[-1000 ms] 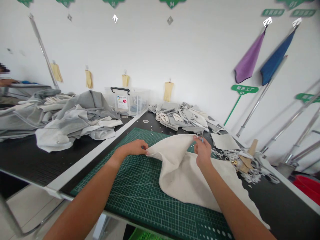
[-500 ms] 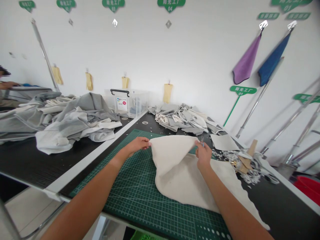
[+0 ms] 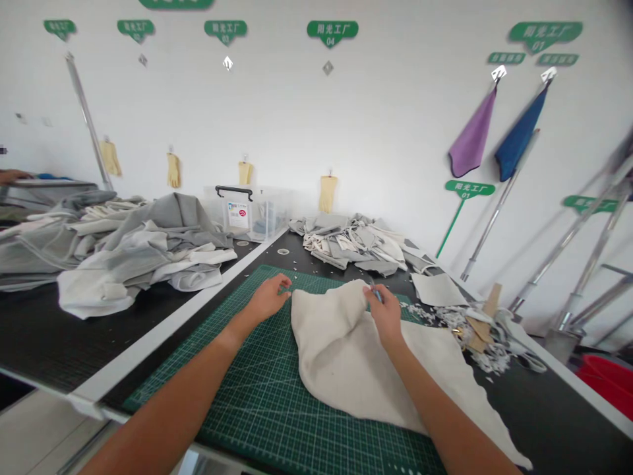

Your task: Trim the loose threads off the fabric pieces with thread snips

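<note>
You have two hands in view, your left hand [image 3: 268, 298] and your right hand [image 3: 384, 315], over one cutting mat [image 3: 257, 409] with one cream cloth [image 3: 341, 356] on it. Around you, count two fabric heaps [image 3: 148, 244], one clear plastic box [image 3: 247, 214], four yellow rubber gloves [image 3: 327, 194] hanging on the wall, one purple towel [image 3: 472, 135], one blue towel [image 3: 519, 135], and one co-worker's hand [image 3: 12, 176].
</note>
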Available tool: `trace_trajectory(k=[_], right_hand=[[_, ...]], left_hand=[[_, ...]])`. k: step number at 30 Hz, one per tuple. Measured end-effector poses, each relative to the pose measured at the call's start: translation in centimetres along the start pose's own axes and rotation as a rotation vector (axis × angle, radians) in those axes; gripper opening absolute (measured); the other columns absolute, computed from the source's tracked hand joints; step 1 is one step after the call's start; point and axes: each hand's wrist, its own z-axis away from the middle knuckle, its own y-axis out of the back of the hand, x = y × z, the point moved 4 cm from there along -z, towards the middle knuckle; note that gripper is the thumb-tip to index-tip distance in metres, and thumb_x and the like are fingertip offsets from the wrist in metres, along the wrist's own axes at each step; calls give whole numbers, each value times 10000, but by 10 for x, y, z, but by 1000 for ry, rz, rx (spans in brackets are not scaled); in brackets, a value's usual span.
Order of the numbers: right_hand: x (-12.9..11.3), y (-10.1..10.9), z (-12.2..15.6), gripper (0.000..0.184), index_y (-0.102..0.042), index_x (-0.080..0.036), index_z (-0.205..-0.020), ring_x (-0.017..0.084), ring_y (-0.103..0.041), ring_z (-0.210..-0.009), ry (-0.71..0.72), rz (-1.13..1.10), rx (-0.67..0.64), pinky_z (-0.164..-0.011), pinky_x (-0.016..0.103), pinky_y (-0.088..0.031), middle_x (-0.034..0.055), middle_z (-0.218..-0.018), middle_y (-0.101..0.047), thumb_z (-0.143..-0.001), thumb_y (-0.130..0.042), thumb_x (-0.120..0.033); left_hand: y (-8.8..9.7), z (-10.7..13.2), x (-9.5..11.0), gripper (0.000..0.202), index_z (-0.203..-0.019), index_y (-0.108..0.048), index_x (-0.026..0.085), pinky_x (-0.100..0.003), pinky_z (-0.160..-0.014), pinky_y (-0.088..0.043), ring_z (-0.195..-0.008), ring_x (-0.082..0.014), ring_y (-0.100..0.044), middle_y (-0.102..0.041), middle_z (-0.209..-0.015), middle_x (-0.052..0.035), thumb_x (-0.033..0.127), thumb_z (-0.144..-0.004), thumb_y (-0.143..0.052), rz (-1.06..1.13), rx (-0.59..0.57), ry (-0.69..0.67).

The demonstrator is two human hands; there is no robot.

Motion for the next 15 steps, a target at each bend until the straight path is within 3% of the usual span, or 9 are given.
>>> trace_trajectory(k=[2,5,7,10,15], right_hand=[[-24,-10,10,326,-649,-203,-870,162,-526,-701,69,-3,-114,-663,260,-394,-2,-768,-622,-909,-580,-519],[-56,-26,30,274,-662,-227,-885,151,-496,-637,127,-5,-296,-615,255,-350,-26,-699,-585,-933,-567,-480],[-71,-35,42,210,-662,-243,-889,147,-488,-615,162,-13,-399,-601,253,-329,-39,-670,-567,-925,-591,-437],[-81,-41,53,151,-648,-255,-898,145,-496,-615,159,-49,-480,-601,247,-321,-47,-668,-562,-911,-615,-402],[-77,-38,46,244,-605,-240,-889,122,-395,-562,46,-142,-507,-548,240,-260,-61,-601,-453,-900,-631,-483]], left_hand=[[-3,7,20,451,-1272,-604,236,-443,-1065,-420,-1199,-274,-592,-667,-1248,-86,254,-825,-664,-82,41,-128],[-17,18,56,617,-1431,-506,289,-448,-1125,-368,-1295,-278,-528,-607,-1380,-72,313,-843,-689,-44,-52,-282],[-25,25,76,501,-1357,-583,286,-430,-1124,-366,-1271,-270,-542,-623,-1367,-60,338,-867,-673,10,-109,-367],[-32,30,89,230,-1079,-721,244,-370,-1003,-437,-1087,-237,-620,-719,-1144,-42,362,-922,-602,96,-158,-380],[-29,27,85,328,-887,-713,181,-269,-744,-431,-815,-176,-601,-689,-846,-14,462,-946,-553,260,-232,-238]])
